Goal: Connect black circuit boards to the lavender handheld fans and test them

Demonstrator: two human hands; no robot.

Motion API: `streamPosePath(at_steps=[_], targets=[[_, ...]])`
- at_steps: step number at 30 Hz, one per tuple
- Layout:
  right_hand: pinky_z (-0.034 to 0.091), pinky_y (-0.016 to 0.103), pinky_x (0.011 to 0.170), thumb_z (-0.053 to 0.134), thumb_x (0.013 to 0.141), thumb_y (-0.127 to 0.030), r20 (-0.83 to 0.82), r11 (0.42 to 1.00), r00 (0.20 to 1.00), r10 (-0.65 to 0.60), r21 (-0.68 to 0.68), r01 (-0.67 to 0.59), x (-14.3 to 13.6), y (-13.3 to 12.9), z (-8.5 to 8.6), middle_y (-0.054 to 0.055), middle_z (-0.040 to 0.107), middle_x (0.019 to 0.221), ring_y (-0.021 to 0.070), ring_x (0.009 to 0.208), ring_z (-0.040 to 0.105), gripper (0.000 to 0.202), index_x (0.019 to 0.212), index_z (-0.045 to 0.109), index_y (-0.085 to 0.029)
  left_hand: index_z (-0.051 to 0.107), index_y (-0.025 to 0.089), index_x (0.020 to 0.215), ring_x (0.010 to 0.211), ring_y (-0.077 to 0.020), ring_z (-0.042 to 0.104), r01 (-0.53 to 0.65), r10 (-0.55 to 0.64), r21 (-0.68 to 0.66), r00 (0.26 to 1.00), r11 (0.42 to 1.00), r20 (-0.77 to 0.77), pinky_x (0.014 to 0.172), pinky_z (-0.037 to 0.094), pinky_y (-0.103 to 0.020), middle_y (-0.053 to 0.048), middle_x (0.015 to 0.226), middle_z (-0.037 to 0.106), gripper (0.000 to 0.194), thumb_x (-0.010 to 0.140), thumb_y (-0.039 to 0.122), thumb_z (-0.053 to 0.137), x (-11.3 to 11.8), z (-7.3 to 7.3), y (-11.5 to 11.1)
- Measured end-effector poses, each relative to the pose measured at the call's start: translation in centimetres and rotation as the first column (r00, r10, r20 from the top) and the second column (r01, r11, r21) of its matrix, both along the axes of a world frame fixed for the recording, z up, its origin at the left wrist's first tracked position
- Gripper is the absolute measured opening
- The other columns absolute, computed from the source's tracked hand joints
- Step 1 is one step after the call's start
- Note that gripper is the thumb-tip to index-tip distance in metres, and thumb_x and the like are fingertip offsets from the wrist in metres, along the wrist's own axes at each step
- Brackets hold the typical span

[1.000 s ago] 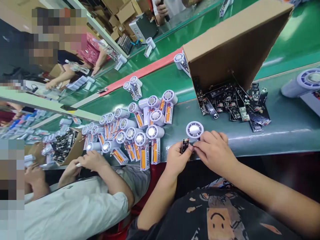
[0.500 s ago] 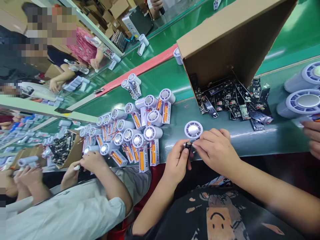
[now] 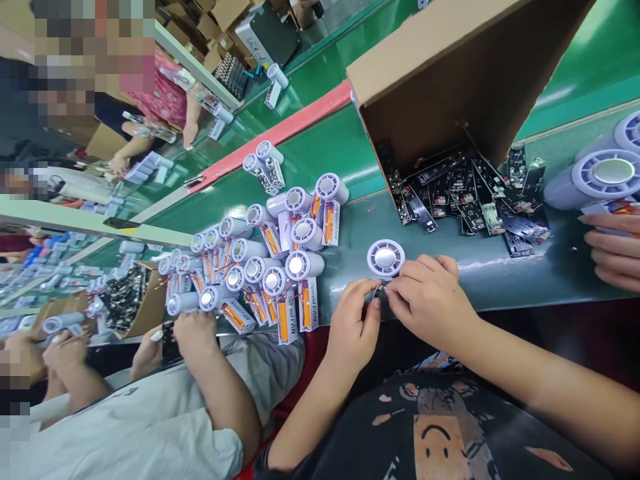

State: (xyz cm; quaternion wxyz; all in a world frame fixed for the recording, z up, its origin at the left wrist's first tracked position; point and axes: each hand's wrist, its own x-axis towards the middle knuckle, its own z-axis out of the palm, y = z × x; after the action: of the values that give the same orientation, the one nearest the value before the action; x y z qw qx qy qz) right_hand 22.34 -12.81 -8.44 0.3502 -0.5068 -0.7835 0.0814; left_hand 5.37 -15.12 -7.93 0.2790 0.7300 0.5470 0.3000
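My left hand (image 3: 354,323) pinches a small black circuit board (image 3: 379,291) between thumb and fingers, just off the bench's near edge. The board shows almost edge-on. My right hand (image 3: 433,293) is closed, its thumb and fingertips meeting at the board's right end; whatever lies between them is hidden. Just beyond both hands is a lilac handheld fan (image 3: 386,258), its round vented end with a silvery centre facing up. The rest of that fan is mostly hidden by my hands.
A tipped cardboard box (image 3: 425,57) spills black circuit boards (image 3: 463,193) onto the bench. Several lilac fans with orange batteries (image 3: 287,323) crowd the left side. Larger-looking fans (image 3: 607,172) and another person's hand (image 3: 613,250) are at right. A co-worker's hands (image 3: 195,337) work at left.
The circuit board has turned from showing its face to nearly edge-on in my left hand. My right hand stays close against it. The person's hand at right has moved left.
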Motion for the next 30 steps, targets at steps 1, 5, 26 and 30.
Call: streamPosePath(at_steps=[1, 5, 26, 30], targets=[[0.023, 0.037, 0.073, 0.056, 0.090, -0.020, 0.009, 1.000, 1.000, -0.003, 0.008, 0.003, 0.00, 0.03, -0.01, 0.002, 0.059, 0.067, 0.0171, 0.073, 0.043, 0.029, 0.063, 0.064, -0.020, 0.061, 0.022, 0.117, 0.103, -0.0230, 0.064, -0.002, 0.003, -0.012, 1.000, 1.000, 0.015, 0.083, 0.052, -0.035, -0.009, 0.114, 0.065, 0.022, 0.100, 0.025, 0.047, 0.01, -0.07, -0.01], [0.022, 0.036, 0.071, 0.058, 0.088, -0.017, 0.028, 1.000, 1.000, 0.003, 0.030, -0.004, 0.02, 0.12, 0.01, 0.002, 0.057, 0.065, 0.0175, 0.072, 0.041, 0.029, 0.059, 0.060, -0.020, 0.061, 0.021, 0.116, 0.104, -0.0238, 0.064, -0.022, 0.024, -0.034, 0.999, 0.999, 0.048, 0.084, 0.052, -0.036, -0.009, 0.113, 0.065, 0.022, 0.100, 0.027, 0.047, 0.00, -0.33, -0.03], [0.022, 0.035, 0.071, 0.054, 0.090, -0.018, -0.007, 0.993, 0.997, 0.075, -0.094, -0.075, 0.35, 0.52, -0.21, 0.002, 0.059, 0.066, 0.0170, 0.072, 0.043, 0.030, 0.062, 0.062, -0.020, 0.061, 0.021, 0.118, 0.103, -0.0208, 0.064, 0.072, -0.062, 0.165, 0.996, 0.984, -0.061, 0.086, 0.053, -0.033, -0.009, 0.110, 0.067, 0.023, 0.098, 0.019, 0.048, 0.10, -0.42, 0.16], [0.023, 0.035, 0.072, 0.054, 0.093, -0.018, 0.025, 0.993, 0.993, 0.118, -0.030, -0.117, 0.82, 0.38, -0.73, 0.002, 0.059, 0.068, 0.0177, 0.074, 0.043, 0.028, 0.068, 0.066, -0.020, 0.061, 0.022, 0.119, 0.103, -0.0204, 0.064, 0.105, -0.101, 0.161, 0.994, 0.981, -0.034, 0.086, 0.053, -0.032, -0.009, 0.111, 0.068, 0.025, 0.097, 0.018, 0.049, -0.15, -0.51, 0.29]])
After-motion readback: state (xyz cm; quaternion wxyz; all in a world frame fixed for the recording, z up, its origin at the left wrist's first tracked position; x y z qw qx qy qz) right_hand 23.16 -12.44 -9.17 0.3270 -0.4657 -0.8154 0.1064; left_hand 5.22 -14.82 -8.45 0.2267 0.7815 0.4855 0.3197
